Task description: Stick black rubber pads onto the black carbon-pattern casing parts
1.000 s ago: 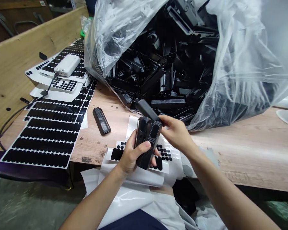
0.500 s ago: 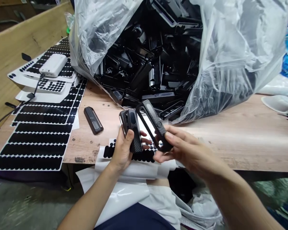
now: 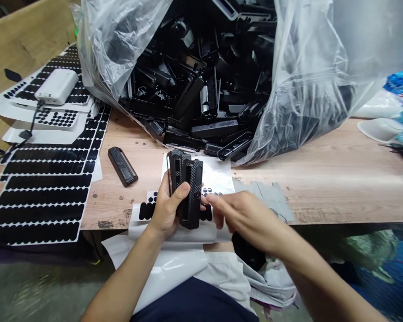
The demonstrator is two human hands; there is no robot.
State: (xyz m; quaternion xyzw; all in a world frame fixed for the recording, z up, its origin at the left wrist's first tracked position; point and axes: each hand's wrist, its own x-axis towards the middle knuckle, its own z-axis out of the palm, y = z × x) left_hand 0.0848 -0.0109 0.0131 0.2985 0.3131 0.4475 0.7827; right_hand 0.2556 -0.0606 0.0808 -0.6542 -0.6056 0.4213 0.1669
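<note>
My left hand (image 3: 169, 203) is wrapped round a small stack of black plastic casings (image 3: 190, 194), thumb across the front. They are long and narrow, with a carbon-fibre pattern and a slot. Just right of the stack is my right hand (image 3: 240, 212), its index finger stretched out toward the casings and other fingers loosely bent. I see nothing held in it; whether the fingertip touches the front casing is unclear. Under the hands lies a white sheet with black stickers (image 3: 147, 210), partly hidden. Another black casing (image 3: 122, 166) rests on the table to the left.
A large clear plastic bag (image 3: 305, 85) full of black casings (image 3: 215, 127) spreads across the back. Sheets of black stickers (image 3: 40, 205) cover the left side, with a white power bank (image 3: 57, 86) and its cable on top. Grey flat pieces (image 3: 272, 197) lie right of the hands.
The casing that was in my right hand is now at the front of the stack in my left hand. My right hand has let go of it. The view has shifted slightly.
</note>
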